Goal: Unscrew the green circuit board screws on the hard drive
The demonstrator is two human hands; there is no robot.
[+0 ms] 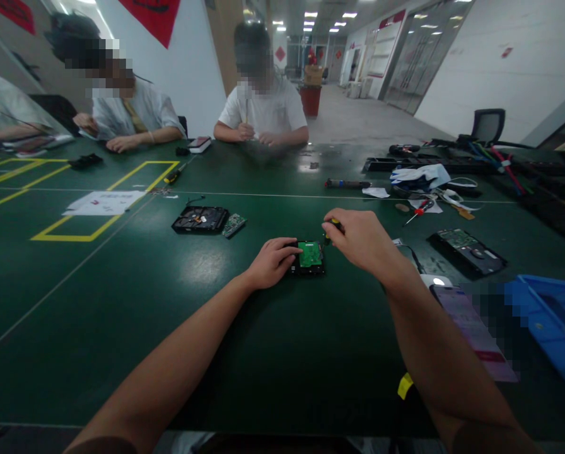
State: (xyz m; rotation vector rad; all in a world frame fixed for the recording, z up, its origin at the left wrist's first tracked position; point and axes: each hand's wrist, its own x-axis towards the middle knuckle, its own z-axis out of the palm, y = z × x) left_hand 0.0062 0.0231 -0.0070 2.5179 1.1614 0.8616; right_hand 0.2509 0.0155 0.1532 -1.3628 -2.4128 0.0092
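A small black hard drive with a green circuit board [310, 254] lies on the dark green table [282, 340] in front of me. My left hand [273, 261] rests on its left side, fingers reaching over the edge of the board. In my right hand [355, 239] is a screwdriver with a yellow and black handle [335, 224], held at the drive's right edge; its tip is too small to make out.
An opened drive [200, 219] and a loose circuit board [234, 225] lie left. To the right are another drive [469, 251], a red screwdriver [419, 211], a phone [474, 328] and a blue bin [550, 321]. People sit across the table.
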